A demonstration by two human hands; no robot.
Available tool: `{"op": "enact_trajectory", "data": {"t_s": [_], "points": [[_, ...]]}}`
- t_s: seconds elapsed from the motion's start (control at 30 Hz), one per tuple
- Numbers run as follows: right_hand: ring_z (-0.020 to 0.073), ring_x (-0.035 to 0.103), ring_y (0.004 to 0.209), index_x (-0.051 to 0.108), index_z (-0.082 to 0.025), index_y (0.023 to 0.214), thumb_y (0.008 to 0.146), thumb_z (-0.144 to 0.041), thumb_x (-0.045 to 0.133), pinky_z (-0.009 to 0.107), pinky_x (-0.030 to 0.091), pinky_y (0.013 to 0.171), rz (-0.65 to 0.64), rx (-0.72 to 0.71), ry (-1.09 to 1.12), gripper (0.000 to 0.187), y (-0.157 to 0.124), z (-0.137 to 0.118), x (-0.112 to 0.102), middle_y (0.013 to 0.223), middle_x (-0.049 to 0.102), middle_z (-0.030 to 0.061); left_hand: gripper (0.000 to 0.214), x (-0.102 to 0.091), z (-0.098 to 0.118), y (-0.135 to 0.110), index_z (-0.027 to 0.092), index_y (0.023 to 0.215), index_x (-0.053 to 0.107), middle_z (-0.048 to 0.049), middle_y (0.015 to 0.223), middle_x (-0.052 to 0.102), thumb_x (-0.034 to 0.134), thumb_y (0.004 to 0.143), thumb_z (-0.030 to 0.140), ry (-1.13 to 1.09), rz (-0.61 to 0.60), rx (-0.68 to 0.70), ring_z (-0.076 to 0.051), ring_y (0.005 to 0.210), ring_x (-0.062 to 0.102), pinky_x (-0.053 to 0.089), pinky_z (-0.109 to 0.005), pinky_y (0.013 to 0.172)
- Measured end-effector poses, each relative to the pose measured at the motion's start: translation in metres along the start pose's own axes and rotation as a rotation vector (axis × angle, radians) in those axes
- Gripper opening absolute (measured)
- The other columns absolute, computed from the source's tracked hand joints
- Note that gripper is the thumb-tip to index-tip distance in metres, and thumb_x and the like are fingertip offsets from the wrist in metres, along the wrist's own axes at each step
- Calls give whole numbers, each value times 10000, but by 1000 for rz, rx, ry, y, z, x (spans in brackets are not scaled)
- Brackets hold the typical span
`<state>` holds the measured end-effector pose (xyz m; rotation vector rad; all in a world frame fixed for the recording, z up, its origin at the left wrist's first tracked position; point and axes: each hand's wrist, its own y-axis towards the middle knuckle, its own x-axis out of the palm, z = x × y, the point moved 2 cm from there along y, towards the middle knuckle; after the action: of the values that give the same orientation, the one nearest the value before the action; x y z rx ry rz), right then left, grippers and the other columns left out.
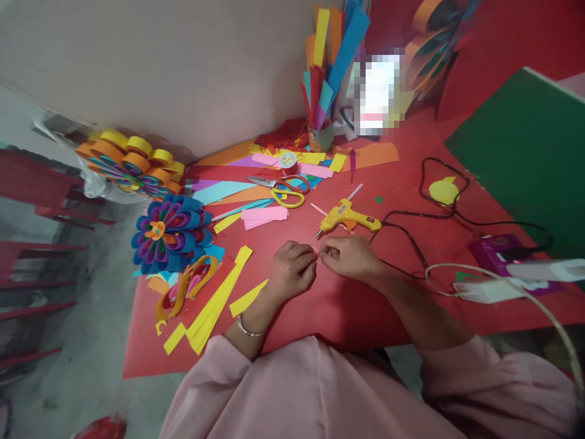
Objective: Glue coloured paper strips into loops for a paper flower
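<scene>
My left hand and my right hand meet above the red table, fingertips almost touching. Both are closed in a pinch. Between them shows a tiny pinkish-red piece, too small and covered to name; I cannot tell which hand bears it. Just beyond my right hand lies a yellow glue gun, nozzle toward the left and a glue stick in its back. Scissors with red and yellow handles rest farther off, beside a spool of red thread. Pink paper strips lie past my left hand.
Yellow strips and a blue paper flower are at left, a yellow-orange flower behind them. A cup holds coloured strips at the back. Black cable runs right to a purple power box near a green board.
</scene>
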<state>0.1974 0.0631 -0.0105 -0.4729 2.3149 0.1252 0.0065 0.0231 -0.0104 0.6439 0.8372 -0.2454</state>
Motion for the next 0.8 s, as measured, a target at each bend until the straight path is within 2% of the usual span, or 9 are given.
{"op": "enact_trajectory", "data": {"t_s": [0.1,0.2,0.33,0.47,0.6,0.7,0.8], "points": [[138,551,586,687,-230,747,792,-324,647,281,408,605,22,35,388,111,0,2,-5,602,619,-27,154,0,0,0,228,1035,728,-56,1035,770,619,936,183,-5,-13,-9,-196,925,666,549,-391,859],[145,579,620,678,-221,784,785,-369,687,278,464,597,-55,91,796,149,-1,3,-12,644,628,-18,156,-1,1,0,228,1042,725,-55,1044,768,623,936,179,-17,-14,-8,-195,934,661,548,-391,865],[128,571,624,693,-196,798,825,-411,731,264,468,572,-171,91,985,220,-2,5,-18,699,643,3,150,-1,0,0,230,1036,730,-63,1056,768,613,947,197,-13,-31,-21,-201,927,661,550,-407,862],[122,569,625,704,-190,835,847,-427,717,251,452,554,-222,59,1008,237,-1,8,-16,725,647,9,150,-2,1,2,229,1037,725,-65,1054,769,610,948,193,-16,-16,-5,-200,926,663,547,-402,853],[140,596,670,707,-199,834,854,-410,702,278,493,613,-189,-5,952,212,-1,4,-19,749,661,13,165,-2,2,1,230,1053,723,-67,1058,765,619,937,176,-16,-9,1,-201,930,658,545,-392,849],[143,592,655,694,-209,811,883,-385,669,286,494,616,-30,-88,812,191,-2,-1,-23,751,669,12,179,-2,2,0,231,1064,725,-65,1062,763,626,927,171,-20,-11,-11,-204,936,654,549,-392,853],[145,581,632,710,-223,817,924,-316,624,300,490,657,239,-241,424,166,-6,-5,-23,705,665,7,194,-1,1,-1,231,1072,725,-64,1068,761,631,919,157,-18,-18,-19,-206,936,651,550,-391,846]]}}
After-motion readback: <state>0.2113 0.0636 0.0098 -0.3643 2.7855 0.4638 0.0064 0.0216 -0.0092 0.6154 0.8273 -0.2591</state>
